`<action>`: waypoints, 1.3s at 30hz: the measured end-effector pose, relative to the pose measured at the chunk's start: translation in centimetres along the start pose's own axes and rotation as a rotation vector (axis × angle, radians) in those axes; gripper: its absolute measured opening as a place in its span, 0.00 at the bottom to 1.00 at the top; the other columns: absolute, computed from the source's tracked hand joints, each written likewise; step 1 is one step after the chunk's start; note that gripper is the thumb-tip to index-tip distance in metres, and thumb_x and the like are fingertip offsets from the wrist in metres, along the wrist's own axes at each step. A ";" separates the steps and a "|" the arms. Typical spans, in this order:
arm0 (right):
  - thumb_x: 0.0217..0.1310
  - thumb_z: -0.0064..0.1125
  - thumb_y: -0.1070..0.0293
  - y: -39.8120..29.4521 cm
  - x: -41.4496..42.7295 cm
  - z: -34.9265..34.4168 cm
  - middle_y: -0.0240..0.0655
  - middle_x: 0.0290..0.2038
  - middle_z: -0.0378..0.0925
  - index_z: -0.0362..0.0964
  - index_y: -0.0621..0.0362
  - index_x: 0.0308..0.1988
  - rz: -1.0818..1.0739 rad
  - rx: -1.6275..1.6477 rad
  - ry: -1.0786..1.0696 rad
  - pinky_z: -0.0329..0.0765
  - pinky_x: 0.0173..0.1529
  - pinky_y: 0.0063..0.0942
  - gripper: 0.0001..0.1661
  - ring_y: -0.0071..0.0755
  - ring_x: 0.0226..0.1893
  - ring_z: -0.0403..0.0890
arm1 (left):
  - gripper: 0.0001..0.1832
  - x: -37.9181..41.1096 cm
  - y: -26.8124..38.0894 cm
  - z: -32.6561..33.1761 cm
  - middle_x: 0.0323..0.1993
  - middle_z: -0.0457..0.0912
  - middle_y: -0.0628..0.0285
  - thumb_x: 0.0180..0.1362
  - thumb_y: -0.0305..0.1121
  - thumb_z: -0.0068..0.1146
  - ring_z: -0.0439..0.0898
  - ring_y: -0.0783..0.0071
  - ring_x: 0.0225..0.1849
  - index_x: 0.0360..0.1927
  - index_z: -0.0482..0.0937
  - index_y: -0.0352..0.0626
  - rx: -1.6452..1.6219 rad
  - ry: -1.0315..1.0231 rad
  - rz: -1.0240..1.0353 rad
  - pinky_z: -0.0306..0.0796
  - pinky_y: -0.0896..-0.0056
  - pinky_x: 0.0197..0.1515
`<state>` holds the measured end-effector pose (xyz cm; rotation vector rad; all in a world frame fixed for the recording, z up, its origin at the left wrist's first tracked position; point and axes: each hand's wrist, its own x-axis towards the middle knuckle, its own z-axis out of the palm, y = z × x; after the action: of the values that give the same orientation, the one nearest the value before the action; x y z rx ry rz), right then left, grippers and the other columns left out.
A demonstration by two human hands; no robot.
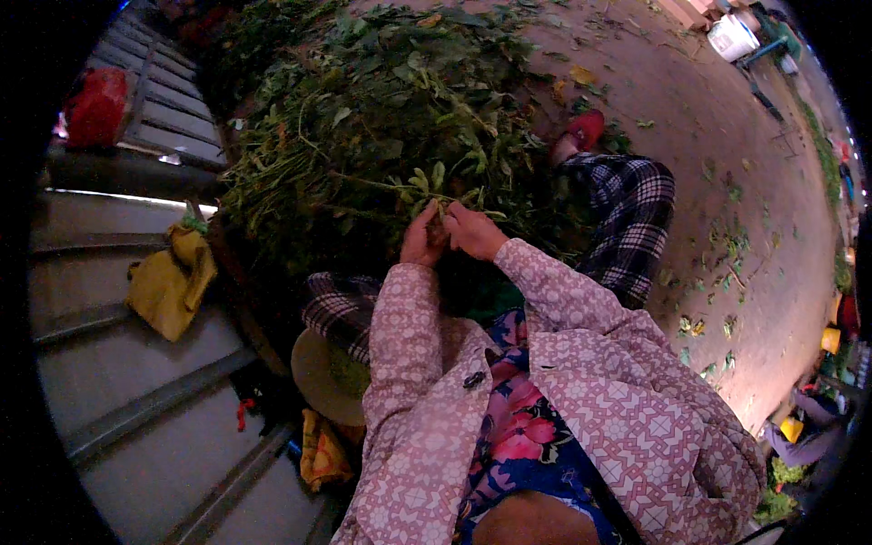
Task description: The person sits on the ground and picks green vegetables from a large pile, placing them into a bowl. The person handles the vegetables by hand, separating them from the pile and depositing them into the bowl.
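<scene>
My left hand (424,238) and my right hand (473,231) meet in front of me, fingertips close together on a green plant stalk (381,182). Pale green pods or small leaves (429,178) stick up from the stalk just beyond my fingers. What lies between my fingertips is too small to make out. Under and past both hands spreads a big heap of cut leafy plants (381,102), with bare stems (272,163) bunched at its left. Beside my left leg a round tan basin (310,381) holds something green, partly hidden by my sleeve.
A slatted wall or gate (150,402) runs along the left, with a yellow cloth bag (170,286) hanging on it. An orange sack (320,453) lies near the basin. Scattered leaves dot the earth floor (715,170). A white bucket (732,37) stands far right, and another person (811,429) sits at the right rim.
</scene>
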<state>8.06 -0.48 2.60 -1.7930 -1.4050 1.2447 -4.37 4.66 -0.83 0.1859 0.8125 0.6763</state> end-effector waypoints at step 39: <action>0.56 0.48 0.60 0.2 2.0 1.5 0.30 0.18 0.66 0.62 0.58 0.34 0.199 0.591 0.110 0.58 0.17 0.22 0.13 0.22 0.14 0.63 | 0.07 1.5 -0.2 0.4 0.26 0.74 0.65 0.53 0.33 0.44 0.70 0.77 0.21 0.27 0.74 0.43 0.301 0.252 0.214 0.65 0.76 0.22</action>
<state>6.88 1.19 1.08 -1.5693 -0.7021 1.4470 -3.25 5.51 -1.54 0.4721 1.1472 0.7862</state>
